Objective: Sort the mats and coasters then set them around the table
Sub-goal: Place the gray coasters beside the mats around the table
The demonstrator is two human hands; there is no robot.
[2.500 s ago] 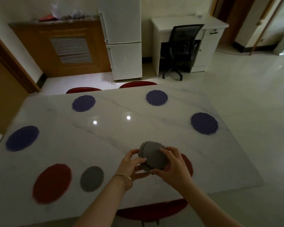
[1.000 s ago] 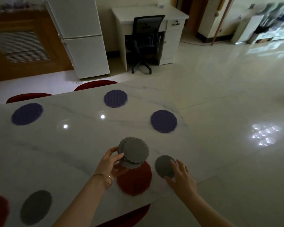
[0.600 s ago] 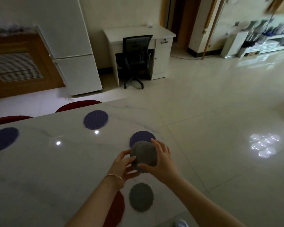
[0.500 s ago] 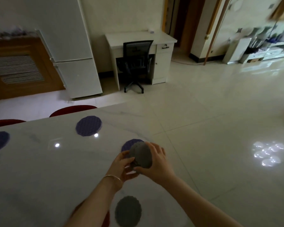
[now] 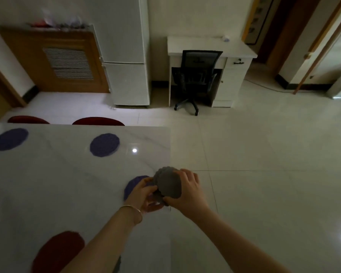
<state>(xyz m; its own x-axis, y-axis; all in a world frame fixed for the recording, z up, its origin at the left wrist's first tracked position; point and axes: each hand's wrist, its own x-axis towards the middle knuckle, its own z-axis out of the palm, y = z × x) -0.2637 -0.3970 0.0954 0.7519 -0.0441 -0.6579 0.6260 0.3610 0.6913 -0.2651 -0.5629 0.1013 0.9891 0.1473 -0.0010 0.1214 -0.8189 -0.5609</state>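
Since half a second earlier the view had swung left and dropped, so the table (image 5: 47, 194) filled the lower left, two purple mats showed at its far edge, and the grey coaster laid down earlier had slid almost out of view behind the left forearm; only a dark sliver remained there.

Both hands held the grey stack (image 5: 167, 185) up over the table's right edge, above the near purple mat (image 5: 133, 185). The left hand (image 5: 146, 196) cupped the stack from below and the side, fingers curled round its lower coasters, apparently to steady the pile. The right hand (image 5: 187, 191) wrapped the top coaster, thumb at its near rim and fingers spread over the far rim, a hold that looked meant for peeling one coaster off. How many coasters were left could not be told.

Far purple mats (image 5: 104, 144) and (image 5: 10, 139) lay flat near the far edge, by the red chairs (image 5: 97, 121), seemingly one per seat. A red mat (image 5: 57, 253) lay at the near edge.

Judging by this, mats were placed and coasters were partly dealt; the next one probably belonged beside the near purple mat.
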